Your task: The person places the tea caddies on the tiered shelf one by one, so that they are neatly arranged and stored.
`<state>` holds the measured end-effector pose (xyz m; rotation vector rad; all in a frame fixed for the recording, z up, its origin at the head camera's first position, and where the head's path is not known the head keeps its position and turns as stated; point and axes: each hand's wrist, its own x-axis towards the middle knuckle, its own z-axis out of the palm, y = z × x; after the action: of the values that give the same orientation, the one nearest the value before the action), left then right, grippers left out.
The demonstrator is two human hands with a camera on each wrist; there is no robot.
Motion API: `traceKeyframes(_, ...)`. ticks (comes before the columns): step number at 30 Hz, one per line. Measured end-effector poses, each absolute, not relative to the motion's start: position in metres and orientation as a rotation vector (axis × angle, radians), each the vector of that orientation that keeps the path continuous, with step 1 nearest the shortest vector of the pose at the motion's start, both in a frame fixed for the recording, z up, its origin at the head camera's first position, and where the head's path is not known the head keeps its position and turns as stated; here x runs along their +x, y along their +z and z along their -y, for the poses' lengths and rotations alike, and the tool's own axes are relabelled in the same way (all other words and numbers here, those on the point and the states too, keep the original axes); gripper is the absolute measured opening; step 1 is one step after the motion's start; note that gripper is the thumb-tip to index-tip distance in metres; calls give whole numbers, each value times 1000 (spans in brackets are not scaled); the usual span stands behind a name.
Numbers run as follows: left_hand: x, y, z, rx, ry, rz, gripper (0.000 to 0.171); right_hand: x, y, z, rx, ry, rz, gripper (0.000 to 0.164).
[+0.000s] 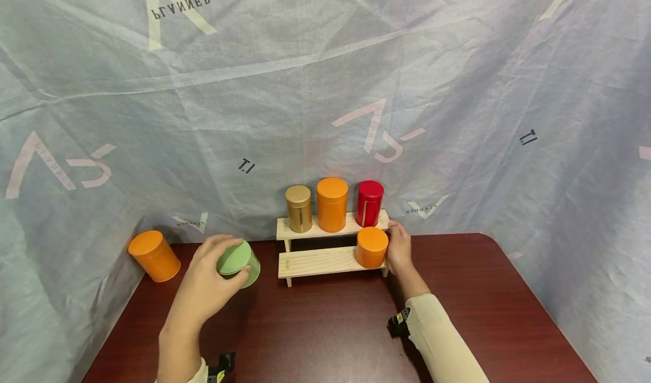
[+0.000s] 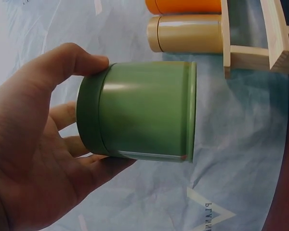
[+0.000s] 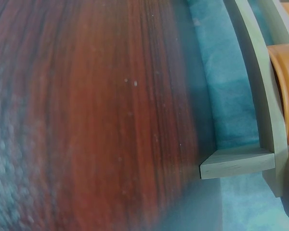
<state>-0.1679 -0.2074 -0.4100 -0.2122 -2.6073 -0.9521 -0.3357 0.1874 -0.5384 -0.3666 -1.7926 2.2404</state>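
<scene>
My left hand (image 1: 205,281) grips a short green tin (image 2: 144,110) by its lid end, thumb on one side and fingers on the other. In the head view the green tin is left of a two-step wooden rack (image 1: 315,262). At the rack's right end, my right hand (image 1: 400,247) holds the side by the upper step, close beside a short orange tin (image 1: 372,248) on the lower step. A gold tin (image 1: 299,209), a tall orange tin (image 1: 332,205) and a red tin (image 1: 369,204) stand in a row on the upper step.
Another orange tin (image 1: 155,257) stands at the table's left edge, near the grey cloth (image 1: 285,117) that hangs behind and at both sides. The dark red-brown tabletop (image 1: 325,326) stretches in front of the rack.
</scene>
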Motion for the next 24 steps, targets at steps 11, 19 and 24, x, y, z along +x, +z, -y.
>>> traceKeyframes(11, -177, -415, 189, -274, -988, 2636, 51, -337, -539, -188, -389, 2221, 1834, 40)
traceKeyframes(19, -184, -422, 172, -367, -1033, 2611, 50, -338, -539, -188, -393, 2221, 1844, 42)
traceKeyframes(24, -187, -426, 163, -402, -1033, 2600, 51, -338, -539, -188, -391, 2219, 1853, 44)
